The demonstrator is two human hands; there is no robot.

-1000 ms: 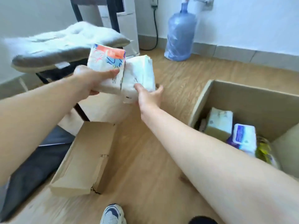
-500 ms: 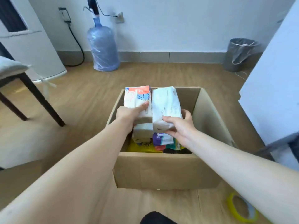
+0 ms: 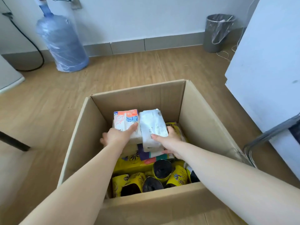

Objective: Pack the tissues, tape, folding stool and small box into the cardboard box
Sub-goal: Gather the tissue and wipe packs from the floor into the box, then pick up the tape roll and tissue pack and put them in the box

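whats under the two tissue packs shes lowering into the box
A purple-and-teal pack and yellow-wrapped rolls with dark ends show below the patterned pack and white pack; anything directly beneath is covered.

cardboard box (image 3: 206, 127): plain brown, inside and out
left tissue pack (image 3: 125, 122): white with an orange band on top, blue shapes and thin red line drawings
right tissue pack (image 3: 151, 125): white, small grey print
rolls in the box (image 3: 175, 176): yellow wrap with a dark floral pattern, black ends
pack beneath (image 3: 146, 155): purple, teal and red, possibly one wrapper
water bottle (image 3: 61, 44): translucent blue
bin (image 3: 215, 33): grey
floor (image 3: 129, 70): light wood grain
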